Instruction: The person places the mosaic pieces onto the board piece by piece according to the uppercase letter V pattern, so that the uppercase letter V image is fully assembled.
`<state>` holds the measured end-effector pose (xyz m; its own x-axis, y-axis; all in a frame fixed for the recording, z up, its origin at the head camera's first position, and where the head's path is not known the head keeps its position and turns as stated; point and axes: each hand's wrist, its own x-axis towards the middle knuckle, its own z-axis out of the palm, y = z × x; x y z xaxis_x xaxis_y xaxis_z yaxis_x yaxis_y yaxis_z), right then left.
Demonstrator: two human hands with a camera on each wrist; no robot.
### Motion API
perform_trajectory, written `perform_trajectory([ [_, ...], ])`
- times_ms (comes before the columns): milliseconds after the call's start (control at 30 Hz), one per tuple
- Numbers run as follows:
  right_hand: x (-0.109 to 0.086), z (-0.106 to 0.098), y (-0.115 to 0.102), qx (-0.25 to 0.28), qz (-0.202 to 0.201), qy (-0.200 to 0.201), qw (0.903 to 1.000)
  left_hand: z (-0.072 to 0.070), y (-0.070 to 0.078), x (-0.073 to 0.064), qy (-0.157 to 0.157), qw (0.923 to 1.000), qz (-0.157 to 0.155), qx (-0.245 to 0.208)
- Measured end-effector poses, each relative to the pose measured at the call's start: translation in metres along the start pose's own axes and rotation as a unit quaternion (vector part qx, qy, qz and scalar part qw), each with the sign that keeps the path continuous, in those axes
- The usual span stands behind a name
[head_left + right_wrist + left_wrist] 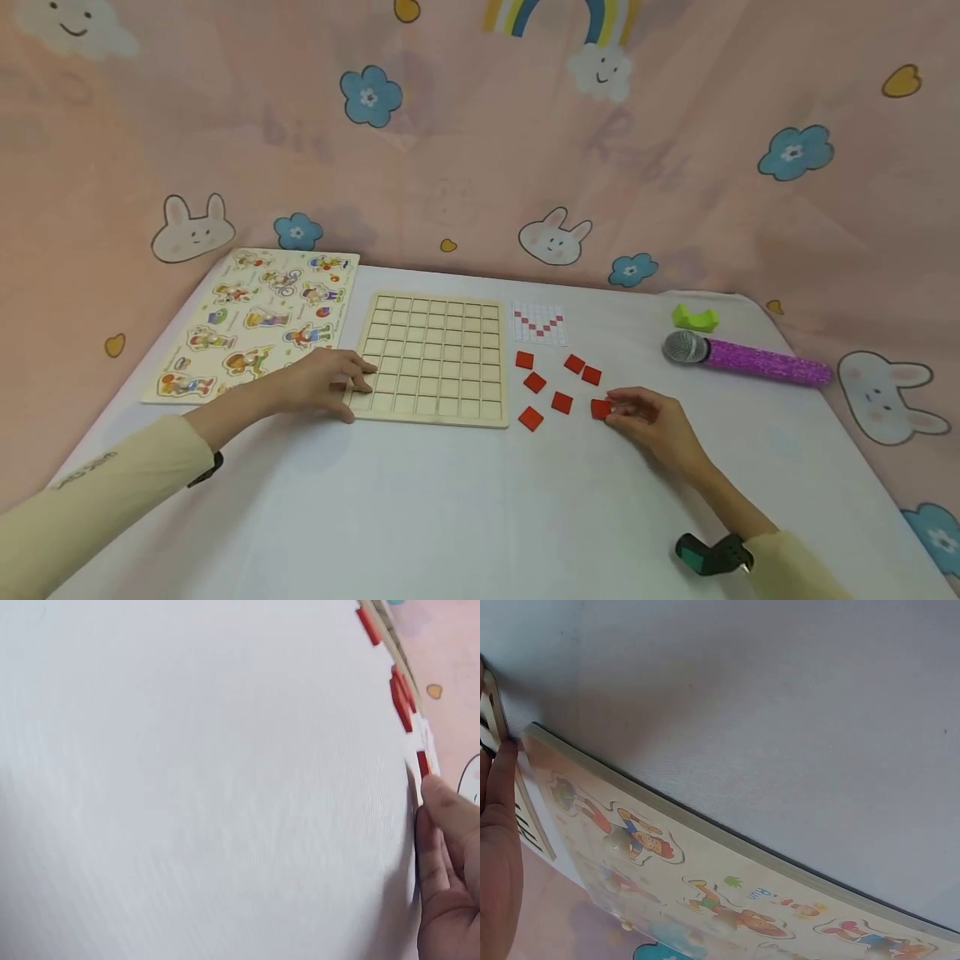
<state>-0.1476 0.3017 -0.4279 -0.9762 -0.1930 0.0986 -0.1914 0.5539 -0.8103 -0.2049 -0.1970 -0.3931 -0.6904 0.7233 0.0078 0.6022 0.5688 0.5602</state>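
A pale wooden grid board [438,360] with rows of square recesses lies flat on the table. My left hand [318,382] holds its lower left edge, fingers bent over the top and thumb by the corner. In the left wrist view only part of that hand [498,847] shows, against the board's edge. To the right, my right hand [658,427] pinches a small red square tile [600,409] between thumb and fingertips, close to the tabletop. Several more red tiles [535,382] lie scattered between the board and this hand. Behind them is a white pattern card [540,333] with pinkish-red squares in a V.
A picture puzzle board [255,321] with cartoon children lies left of the grid board. On the far right are a purple glittery microphone [765,361] and a lime-green curved piece [695,318]. A pink printed cloth [450,150] hangs behind the white table [420,517].
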Motion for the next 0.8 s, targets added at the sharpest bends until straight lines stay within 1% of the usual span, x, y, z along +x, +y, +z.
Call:
perform_trajectory([
  [133,-0.002,0.003,-0.003,0.021,0.024,0.01,0.9994,0.0,-0.004,-0.001,0.007,0.9998,0.009,-0.015],
  [333,-0.007,0.003,-0.006,0.018,0.035,0.018,0.9991,0.004,-0.006,0.003,0.01,0.9993,0.025,-0.026],
  [433,-0.008,0.004,-0.01,0.018,0.044,0.019,0.9987,0.005,-0.005,0.005,0.01,0.9992,0.021,-0.032],
  [533,-0.008,0.006,-0.016,0.026,0.061,0.017,0.9977,0.005,-0.004,0.004,0.009,0.9993,0.008,-0.035],
  [667,-0.006,0.011,-0.026,0.045,0.104,0.02,0.9934,0.003,-0.004,0.001,0.01,0.9993,-0.005,-0.035],
  [800,-0.004,0.017,-0.036,0.049,0.146,0.02,0.9879,0.002,-0.005,-0.003,0.015,0.9989,-0.006,-0.044],
])
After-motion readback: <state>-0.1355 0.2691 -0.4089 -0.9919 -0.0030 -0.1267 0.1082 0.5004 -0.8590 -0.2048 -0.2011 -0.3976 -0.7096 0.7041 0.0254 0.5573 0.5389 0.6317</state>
